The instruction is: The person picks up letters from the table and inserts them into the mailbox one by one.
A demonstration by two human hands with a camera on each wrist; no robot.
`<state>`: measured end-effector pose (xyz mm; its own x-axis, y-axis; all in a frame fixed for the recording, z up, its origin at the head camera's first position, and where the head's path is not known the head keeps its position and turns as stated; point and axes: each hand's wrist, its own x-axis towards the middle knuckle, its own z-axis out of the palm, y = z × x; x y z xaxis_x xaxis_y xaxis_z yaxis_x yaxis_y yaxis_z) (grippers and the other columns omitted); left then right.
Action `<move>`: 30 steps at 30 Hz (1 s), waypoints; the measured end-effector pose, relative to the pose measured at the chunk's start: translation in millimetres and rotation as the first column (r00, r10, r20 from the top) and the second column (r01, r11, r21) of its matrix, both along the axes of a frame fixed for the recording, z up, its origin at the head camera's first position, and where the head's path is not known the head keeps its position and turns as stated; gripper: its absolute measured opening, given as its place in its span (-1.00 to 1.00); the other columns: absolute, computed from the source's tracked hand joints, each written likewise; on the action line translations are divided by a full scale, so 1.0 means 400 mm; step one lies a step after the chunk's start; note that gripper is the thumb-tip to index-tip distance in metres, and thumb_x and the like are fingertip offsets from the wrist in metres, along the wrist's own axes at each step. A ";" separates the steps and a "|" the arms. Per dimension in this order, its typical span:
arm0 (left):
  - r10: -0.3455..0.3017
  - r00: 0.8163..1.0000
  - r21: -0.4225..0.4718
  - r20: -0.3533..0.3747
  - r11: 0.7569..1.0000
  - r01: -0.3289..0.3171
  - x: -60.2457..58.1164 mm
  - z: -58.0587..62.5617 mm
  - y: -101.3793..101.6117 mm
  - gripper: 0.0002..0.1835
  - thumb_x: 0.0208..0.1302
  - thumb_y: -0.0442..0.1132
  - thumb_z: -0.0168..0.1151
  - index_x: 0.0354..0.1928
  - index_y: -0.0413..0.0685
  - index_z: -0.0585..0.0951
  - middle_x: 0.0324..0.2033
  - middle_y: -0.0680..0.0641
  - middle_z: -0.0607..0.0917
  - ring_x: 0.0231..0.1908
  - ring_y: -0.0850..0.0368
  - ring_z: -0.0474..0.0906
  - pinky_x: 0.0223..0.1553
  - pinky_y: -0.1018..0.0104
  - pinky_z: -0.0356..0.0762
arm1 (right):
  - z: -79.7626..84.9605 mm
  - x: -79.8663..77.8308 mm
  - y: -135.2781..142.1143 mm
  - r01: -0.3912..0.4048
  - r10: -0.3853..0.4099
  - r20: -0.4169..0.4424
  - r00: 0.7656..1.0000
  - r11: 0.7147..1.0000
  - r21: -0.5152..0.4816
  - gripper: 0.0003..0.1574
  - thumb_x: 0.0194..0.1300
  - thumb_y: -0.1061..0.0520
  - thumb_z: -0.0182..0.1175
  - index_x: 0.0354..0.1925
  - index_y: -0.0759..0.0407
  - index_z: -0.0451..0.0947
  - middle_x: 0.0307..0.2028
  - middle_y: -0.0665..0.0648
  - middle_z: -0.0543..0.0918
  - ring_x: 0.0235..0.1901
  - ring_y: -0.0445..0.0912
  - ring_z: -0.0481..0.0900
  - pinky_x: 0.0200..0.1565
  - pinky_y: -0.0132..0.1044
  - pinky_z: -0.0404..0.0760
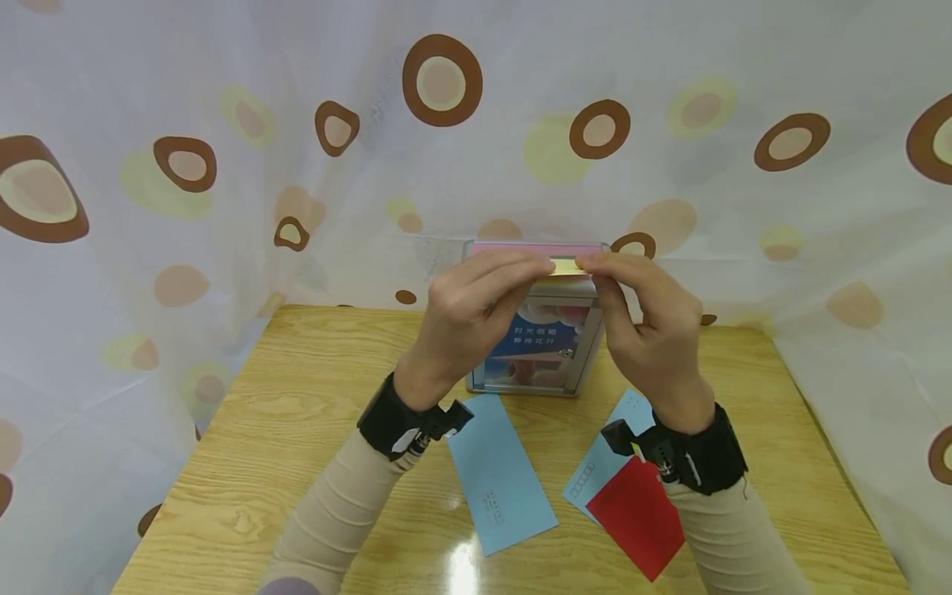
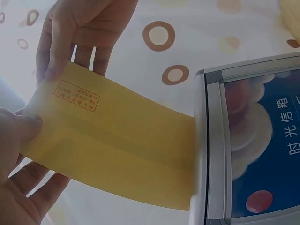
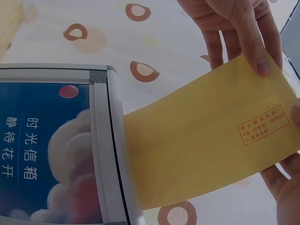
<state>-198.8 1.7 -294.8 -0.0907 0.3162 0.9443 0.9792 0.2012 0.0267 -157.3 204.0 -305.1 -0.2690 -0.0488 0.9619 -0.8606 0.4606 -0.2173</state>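
A yellow envelope (image 1: 565, 268) stands at the top of a metal-framed mailbox (image 1: 539, 343). Its lower end is hidden at the box's top edge, and a red printed stamp shows on its face in both wrist views. My left hand (image 1: 476, 306) pinches one upper corner of the envelope (image 2: 117, 136) between thumb and fingers. At the opposite corner my right hand (image 1: 654, 322) pinches it the same way. In the right wrist view the envelope (image 3: 206, 136) bends slightly as it meets the mailbox (image 3: 51, 145).
On the wooden table (image 1: 297, 397), a light blue envelope (image 1: 502, 479) lies before the mailbox. To its right, a red envelope (image 1: 640, 516) overlaps another blue envelope (image 1: 606, 463), partly beneath my right forearm. A patterned cloth (image 1: 476, 165) hangs behind and at the sides.
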 end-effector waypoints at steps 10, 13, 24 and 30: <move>0.023 1.000 -0.011 -0.004 1.000 -0.023 -0.001 -0.015 -0.001 -0.82 0.38 -0.44 0.31 -0.05 -0.27 0.77 -0.14 -0.20 0.81 -0.06 -0.01 0.76 0.10 0.37 0.66 | -0.013 0.000 0.001 0.010 -0.010 0.005 1.000 1.000 0.016 -0.82 0.42 0.30 0.26 -0.11 0.42 0.71 -0.19 0.34 0.77 -0.17 0.12 0.75 0.07 -0.48 0.62; 0.022 1.000 -0.015 0.003 1.000 -0.022 -0.002 -0.018 -0.002 -0.83 0.38 -0.44 0.30 -0.05 -0.28 0.77 -0.14 -0.20 0.81 -0.06 -0.01 0.75 0.12 0.37 0.65 | -0.016 -0.002 0.000 0.003 -0.003 0.010 1.000 1.000 0.016 -0.84 0.40 0.34 0.27 -0.11 0.42 0.71 -0.20 0.34 0.77 -0.17 0.11 0.74 0.07 -0.48 0.62; 0.032 0.999 -0.023 0.012 0.999 -0.032 -0.001 -0.027 0.001 -0.83 0.38 -0.42 0.31 -0.05 -0.24 0.77 -0.13 -0.17 0.81 -0.05 0.00 0.75 0.05 0.34 0.68 | -0.028 -0.006 0.004 0.023 -0.024 0.035 0.999 0.999 0.029 -0.71 0.51 0.17 0.21 -0.09 0.41 0.70 -0.18 0.36 0.75 -0.15 0.08 0.74 0.07 -0.51 0.60; 0.028 0.999 -0.028 0.029 0.999 -0.027 -0.004 -0.033 0.001 -0.82 0.40 -0.42 0.30 -0.04 -0.24 0.77 -0.13 -0.18 0.81 -0.05 0.00 0.75 0.06 0.34 0.67 | -0.035 -0.008 0.005 0.030 -0.032 0.048 0.998 0.999 0.036 -0.78 0.48 0.25 0.22 -0.08 0.41 0.70 -0.17 0.36 0.76 -0.16 0.11 0.74 0.09 -0.49 0.61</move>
<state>-200.4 2.0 -307.9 -0.1272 0.3394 0.9320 0.9721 0.2292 0.0492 -160.6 206.0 -319.3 -0.3170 -0.0729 0.9456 -0.8345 0.4952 -0.2416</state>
